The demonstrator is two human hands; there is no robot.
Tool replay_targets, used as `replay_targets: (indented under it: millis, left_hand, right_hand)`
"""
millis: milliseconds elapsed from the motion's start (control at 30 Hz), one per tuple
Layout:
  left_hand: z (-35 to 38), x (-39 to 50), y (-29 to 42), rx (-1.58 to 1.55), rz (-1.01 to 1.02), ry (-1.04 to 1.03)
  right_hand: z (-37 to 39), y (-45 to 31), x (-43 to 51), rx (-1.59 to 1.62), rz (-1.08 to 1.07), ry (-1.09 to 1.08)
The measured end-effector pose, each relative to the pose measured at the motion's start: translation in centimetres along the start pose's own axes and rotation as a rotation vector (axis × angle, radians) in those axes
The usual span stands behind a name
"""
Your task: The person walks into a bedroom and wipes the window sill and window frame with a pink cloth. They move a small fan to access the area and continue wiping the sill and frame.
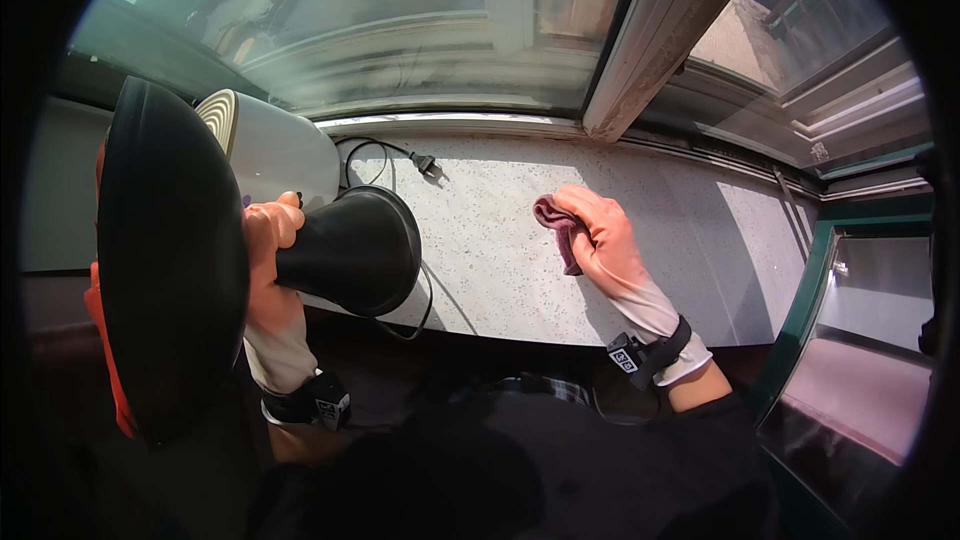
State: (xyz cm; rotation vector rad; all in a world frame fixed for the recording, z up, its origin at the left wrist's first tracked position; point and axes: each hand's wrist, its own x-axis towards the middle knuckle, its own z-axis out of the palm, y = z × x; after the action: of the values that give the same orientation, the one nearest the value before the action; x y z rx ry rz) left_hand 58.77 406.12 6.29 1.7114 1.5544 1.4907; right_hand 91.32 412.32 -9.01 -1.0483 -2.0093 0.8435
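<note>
My left hand (271,262), in an orange and white rubber glove, grips the narrow neck of a black object (352,249) with a flared base and a wide round disc-like part, perhaps a heater or lamp. The object is tilted onto its side, its flared end over the speckled white windowsill (480,262). A black cord hangs behind the flared end. My right hand (596,232), gloved the same way, holds a folded maroon cloth (559,229) on or just above the sill. Whether the cloth touches the surface is hard to tell.
A white cylindrical appliance (281,146) with a ringed end lies beside the black object. Its cord and black plug (425,163) rest on the sill near the window track. A window post (667,30) rises behind. At the right stands a green-framed glass panel (806,292).
</note>
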Motion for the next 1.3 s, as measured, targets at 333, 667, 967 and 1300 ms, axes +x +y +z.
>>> replay_targets:
  millis: [333, 667, 967, 1300]
  left_hand:
    - [1.6, 0.2, 0.5, -0.082, 0.019, 0.024]
    - [3.1, 1.7, 0.0, 0.061, 0.138, -0.122]
    - [1.5, 0.6, -0.5, -0.102, 0.111, -0.074]
    - [1.9, -0.2, 0.3, -0.139, -0.028, 0.046]
  right_hand:
    - [4.0, 3.0, -1.9, -0.395, 0.168, -0.088]
    - [1.1, -3.4, -9.7, 0.149, 0.003, -0.289]
    - [-0.6, 5.6, -1.6, -0.582, 0.248, -0.050]
    - [15.3, 2.5, 12.2, -0.302, -0.107, -0.394]
